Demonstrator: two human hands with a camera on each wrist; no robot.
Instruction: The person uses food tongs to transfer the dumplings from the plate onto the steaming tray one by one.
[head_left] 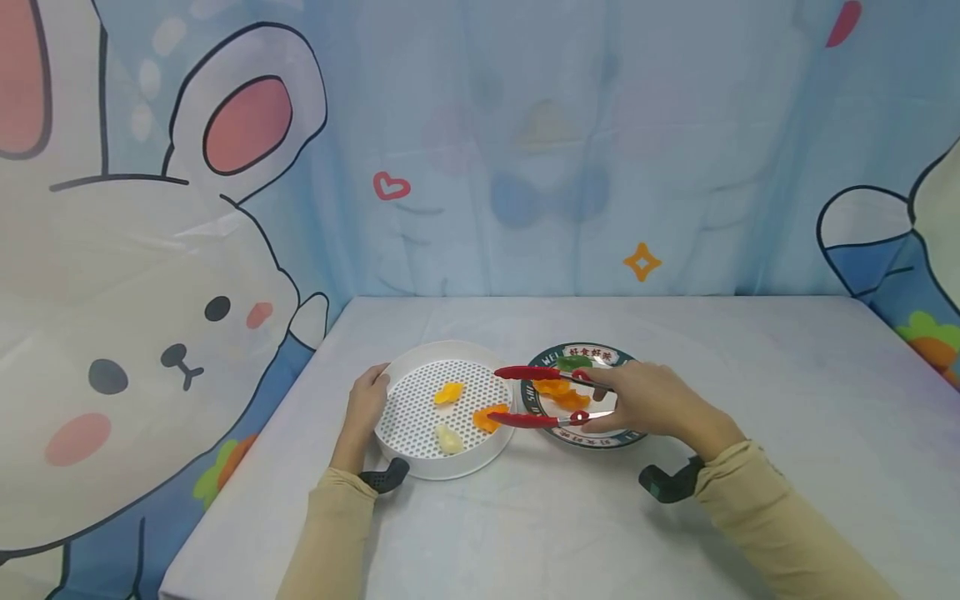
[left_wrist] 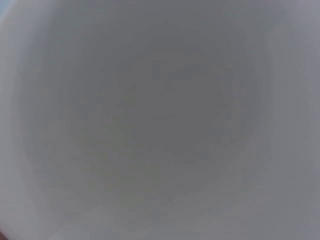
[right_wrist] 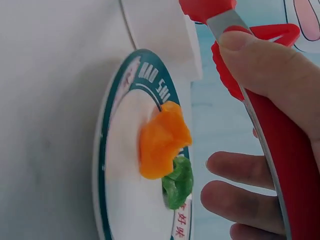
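Tan sleeves (head_left: 330,533) came in from the lower edge above a white desk (head_left: 525,533). The left hand (head_left: 367,404) held the left rim of a round white tray (head_left: 450,469) with a perforated base; the left wrist view was only a pale blur. The right hand (head_left: 660,404) gripped red tongs (head_left: 528,373), their long axis running roughly left to right, tips pointing left and spread well apart. Inside the tray, a pale piece (head_left: 450,440) lay nearest the viewer. Behind it, to the right, the lower tip overlapped an orange piece (head_left: 482,420); whether they touched could not be told. That piece lay left of the right hand, in line with the tongs, which seemed better placed for it than the left hand. Farther back sat a yellow piece (head_left: 449,393). Just right of the tray, a patterned plate (head_left: 592,441) carried more orange pieces (right_wrist: 162,142) and a green piece (right_wrist: 177,187). Beyond the desk hung a blue cartoon curtain (head_left: 480,250).
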